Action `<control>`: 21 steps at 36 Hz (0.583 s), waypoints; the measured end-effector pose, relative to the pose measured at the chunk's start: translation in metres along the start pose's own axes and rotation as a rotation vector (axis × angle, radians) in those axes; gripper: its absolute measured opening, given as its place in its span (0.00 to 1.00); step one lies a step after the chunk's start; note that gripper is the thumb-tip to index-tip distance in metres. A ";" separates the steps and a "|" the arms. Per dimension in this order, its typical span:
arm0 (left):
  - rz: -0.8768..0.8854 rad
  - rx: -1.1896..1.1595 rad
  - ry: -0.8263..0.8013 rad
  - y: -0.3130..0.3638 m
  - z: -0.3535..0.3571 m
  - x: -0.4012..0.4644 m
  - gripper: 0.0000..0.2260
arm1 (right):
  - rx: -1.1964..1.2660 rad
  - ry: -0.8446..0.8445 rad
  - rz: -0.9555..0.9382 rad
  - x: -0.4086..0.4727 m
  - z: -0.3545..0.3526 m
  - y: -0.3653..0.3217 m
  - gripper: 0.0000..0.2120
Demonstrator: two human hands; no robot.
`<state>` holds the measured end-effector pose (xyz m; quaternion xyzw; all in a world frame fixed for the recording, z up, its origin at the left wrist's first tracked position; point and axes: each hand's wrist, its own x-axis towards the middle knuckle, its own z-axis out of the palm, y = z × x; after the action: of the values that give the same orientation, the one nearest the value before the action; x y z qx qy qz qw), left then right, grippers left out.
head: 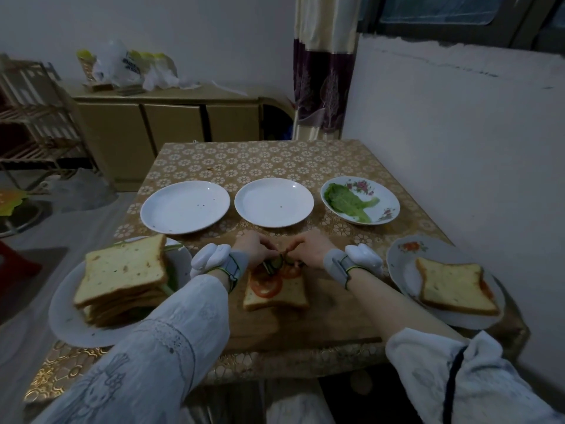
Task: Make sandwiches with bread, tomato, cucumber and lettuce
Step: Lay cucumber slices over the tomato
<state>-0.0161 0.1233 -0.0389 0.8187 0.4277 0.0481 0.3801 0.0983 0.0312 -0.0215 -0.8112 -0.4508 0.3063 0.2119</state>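
Five plates are counted on the worktop [244, 160]: two bare white ones [171, 221] [263, 218], one with lettuce [388, 203], one with a bread stack [61, 319], one with a single sandwich [400, 264]; two tomato slices [265, 286] [290, 271] are seen.

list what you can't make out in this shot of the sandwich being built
Head view only:
- Far end of the open bread: covered by both hands.
- Cucumber slices: count unclear, left hand and right hand hide them.
- Fillings in the stack: hidden by top slice.
- Bags on cabinet: too blurred.
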 end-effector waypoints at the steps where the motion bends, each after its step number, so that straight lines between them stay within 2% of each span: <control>1: -0.001 -0.006 -0.004 0.000 -0.001 0.000 0.12 | 0.023 0.000 0.008 0.000 -0.001 0.000 0.11; 5: 0.003 0.015 -0.042 0.000 -0.005 0.001 0.11 | 0.036 -0.016 -0.019 -0.002 0.001 -0.003 0.14; 21: -0.040 -0.001 -0.186 -0.007 -0.017 -0.004 0.15 | 0.068 -0.075 0.016 0.003 0.016 -0.011 0.12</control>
<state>-0.0298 0.1327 -0.0307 0.8106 0.4068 -0.0358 0.4197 0.0817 0.0407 -0.0271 -0.7951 -0.4413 0.3532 0.2197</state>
